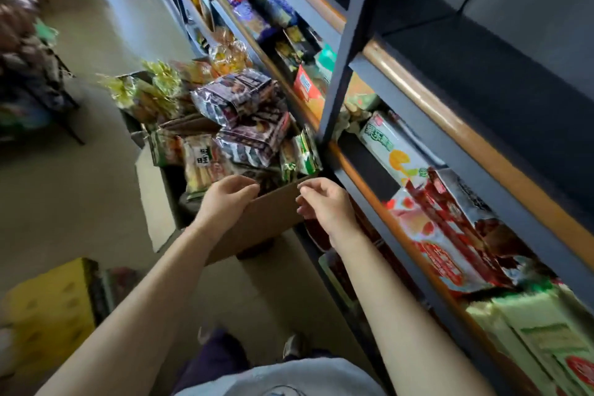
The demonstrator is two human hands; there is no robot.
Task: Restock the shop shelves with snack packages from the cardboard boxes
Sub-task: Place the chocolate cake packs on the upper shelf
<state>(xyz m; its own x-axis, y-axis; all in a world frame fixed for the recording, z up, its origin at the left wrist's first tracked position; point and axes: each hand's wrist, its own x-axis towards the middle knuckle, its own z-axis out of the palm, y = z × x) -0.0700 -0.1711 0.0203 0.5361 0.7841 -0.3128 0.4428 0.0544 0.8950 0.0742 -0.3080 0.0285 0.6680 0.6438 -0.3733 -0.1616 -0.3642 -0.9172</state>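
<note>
— While both arms reach in from the bottom of the frame, what are the hands doing?

— The left hand (pixel 225 199) sits at the near flap of the cardboard box (pixel 266 219) in the middle of the frame, its fingers (pixel 249 188) curled over the flap's upper edge so that they hold it. The right hand (pixel 324 202) is just right of that same edge, fingers loosely bent, thumb and forefinger close together at the flap's corner. Whether they actually pinch the cardboard I cannot tell.

— And the snacks?

— The box is heaped with them. Purple-and-silver packets (pixel 247 112) are stacked on top at the centre, a pale bag of rice crackers (pixel 201 164) lies at the left side of the box, and green packets (pixel 302 154) stand at its right side, close to the shelf post. Behind it, toward the upper middle, a second box holds yellow-green bags (pixel 151 90).

— Where are the shelves?

— The shelf unit (pixel 418 125) runs diagonally down the right half of the frame, dark metal with a wooden edge strip. Its lower tier carries a white-and-green carton (pixel 385 141), red-and-white cartons (pixel 443 228) and pale green packs (pixel 530 331) at lower right. The tier above looks bare on the right.

— Anything else?

— A yellow box (pixel 48 309) on the floor, lower left.
</note>
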